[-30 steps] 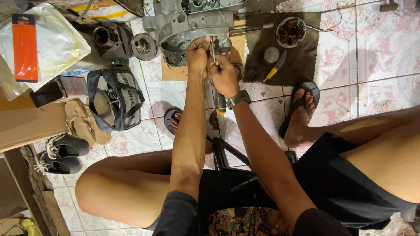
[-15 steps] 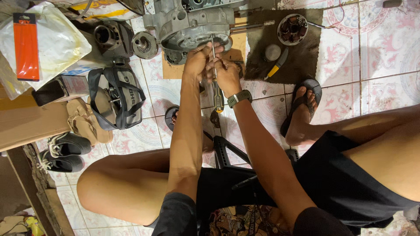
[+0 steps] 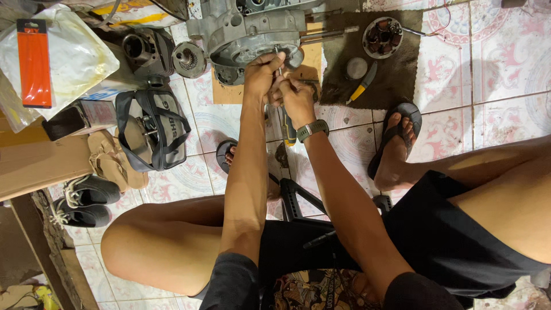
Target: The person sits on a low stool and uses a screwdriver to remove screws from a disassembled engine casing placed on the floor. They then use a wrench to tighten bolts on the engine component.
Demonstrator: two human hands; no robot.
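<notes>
Meanwhile, at the far left a white plastic bag with an orange card is lying beside a grey open bag, tan sandals and dark shoes. Past them a loose cylinder and a round gear part are sitting on the tiled floor.

In the middle, the grey engine case is resting on a piece of cardboard at the top of the view, right in front of the seated person. The left hand is curling closed around a thin metal tool pressed against the lower edge of the case, and the right hand, wearing a wristwatch, is closing on the same tool just below, the two hands touching. A yellow-handled screwdriver is lying on the floor under the wrists.

Compared with a second ago, both hands are sitting slightly higher and nearer the case, and the tool seems to be reaching further into its rim; judging by that, the work on the case edge is continuing rather than finishing.

To the right, a dark mat is carrying a round stator, a small grey cap and a yellow-handled knife. A sandalled foot is planted beside it.
</notes>
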